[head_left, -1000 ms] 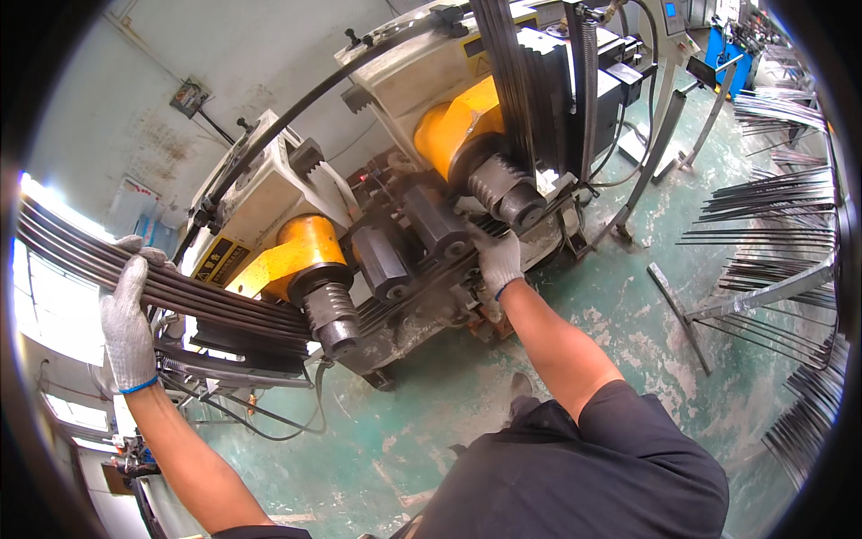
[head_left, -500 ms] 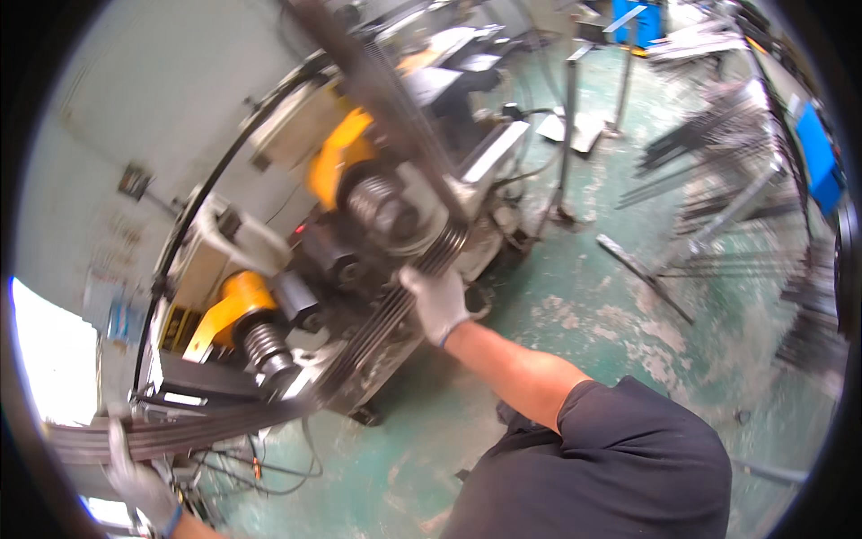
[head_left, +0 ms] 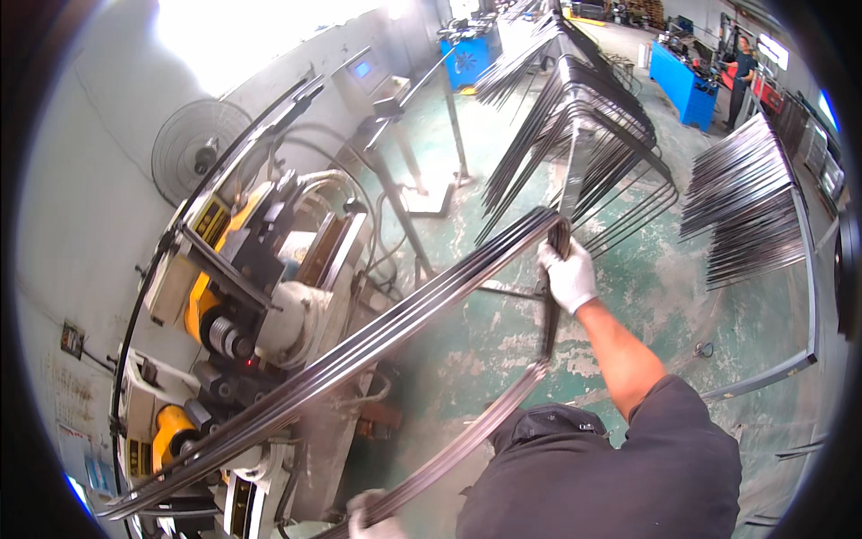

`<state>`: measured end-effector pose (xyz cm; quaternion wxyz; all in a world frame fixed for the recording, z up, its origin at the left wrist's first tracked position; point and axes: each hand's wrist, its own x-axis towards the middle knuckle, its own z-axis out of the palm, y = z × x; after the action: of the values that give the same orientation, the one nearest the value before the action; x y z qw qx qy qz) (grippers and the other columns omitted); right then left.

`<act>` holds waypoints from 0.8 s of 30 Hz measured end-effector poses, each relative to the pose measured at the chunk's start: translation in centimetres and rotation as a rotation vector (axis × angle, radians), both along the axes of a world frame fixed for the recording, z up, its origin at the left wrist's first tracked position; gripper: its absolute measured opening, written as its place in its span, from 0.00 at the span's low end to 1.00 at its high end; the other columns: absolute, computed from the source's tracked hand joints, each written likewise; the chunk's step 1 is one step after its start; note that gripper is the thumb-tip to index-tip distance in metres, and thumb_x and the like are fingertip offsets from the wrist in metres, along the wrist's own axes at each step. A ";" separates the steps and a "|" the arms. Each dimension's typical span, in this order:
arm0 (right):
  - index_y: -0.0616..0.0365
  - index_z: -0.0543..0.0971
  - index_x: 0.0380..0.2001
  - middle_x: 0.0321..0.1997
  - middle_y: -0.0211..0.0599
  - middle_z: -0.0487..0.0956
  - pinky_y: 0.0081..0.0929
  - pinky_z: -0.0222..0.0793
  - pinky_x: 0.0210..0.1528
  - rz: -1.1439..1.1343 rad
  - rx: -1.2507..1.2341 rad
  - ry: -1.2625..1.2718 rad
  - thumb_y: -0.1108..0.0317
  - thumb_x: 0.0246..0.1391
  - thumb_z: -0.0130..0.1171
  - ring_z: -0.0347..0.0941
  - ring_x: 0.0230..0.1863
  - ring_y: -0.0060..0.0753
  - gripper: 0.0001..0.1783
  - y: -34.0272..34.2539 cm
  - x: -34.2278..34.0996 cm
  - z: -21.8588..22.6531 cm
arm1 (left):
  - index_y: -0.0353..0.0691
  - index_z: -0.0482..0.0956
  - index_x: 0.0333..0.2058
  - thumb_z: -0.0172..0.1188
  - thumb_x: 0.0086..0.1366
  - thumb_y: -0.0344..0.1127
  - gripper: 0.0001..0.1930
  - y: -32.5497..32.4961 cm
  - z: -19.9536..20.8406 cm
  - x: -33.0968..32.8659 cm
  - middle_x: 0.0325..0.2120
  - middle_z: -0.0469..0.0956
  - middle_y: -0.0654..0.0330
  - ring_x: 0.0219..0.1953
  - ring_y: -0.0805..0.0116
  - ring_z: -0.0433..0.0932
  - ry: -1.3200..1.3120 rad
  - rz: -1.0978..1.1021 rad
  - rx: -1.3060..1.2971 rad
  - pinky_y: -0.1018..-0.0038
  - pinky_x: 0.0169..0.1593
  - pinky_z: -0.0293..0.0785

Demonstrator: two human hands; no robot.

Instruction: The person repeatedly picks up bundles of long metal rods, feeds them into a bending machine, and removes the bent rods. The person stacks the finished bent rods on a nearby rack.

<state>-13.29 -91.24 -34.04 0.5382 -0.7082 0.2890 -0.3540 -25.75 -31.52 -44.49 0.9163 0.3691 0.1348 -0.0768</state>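
Note:
My right hand (head_left: 569,277), in a white glove, is closed round a bundle of bent metal bars (head_left: 404,310) near its upper bend. From that bend one long leg of the bundle slopes down to the lower left, in front of the machine. The other leg turns at a second bend and comes back toward me. On that nearer leg, at the lower edge, my gloved left hand (head_left: 375,519) is closed too; it is blurred and partly cut off. Just beyond my right hand, many similar bent bars (head_left: 620,117) hang on a rack bar (head_left: 575,171).
At the left stands a bending machine (head_left: 310,314) with yellow parts and rollers. A fan (head_left: 202,153) and a control box on a stand (head_left: 364,76) are behind it. More bars (head_left: 750,211) hang at the right. Another person (head_left: 741,76) stands far off by a blue bench (head_left: 682,85).
The bundle has moved away from the machine toward the hanging bars at the right, with both hands on it. My view has turned right, bringing the rack ahead.

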 end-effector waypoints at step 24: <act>0.59 0.77 0.46 0.40 0.52 0.86 0.49 0.84 0.40 -0.304 -1.055 0.786 0.66 0.69 0.46 0.87 0.41 0.54 0.13 -64.9 22.9 4.6 | 0.28 0.70 0.58 0.57 0.69 0.27 0.21 -57.3 -2.9 16.5 0.45 0.82 0.40 0.44 0.45 0.85 0.204 -0.377 0.637 0.52 0.50 0.85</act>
<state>9.66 -156.14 -29.48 -0.0809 -0.9037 0.3483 -0.2355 -9.26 -88.81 -47.41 0.7074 0.6441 0.1721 -0.2348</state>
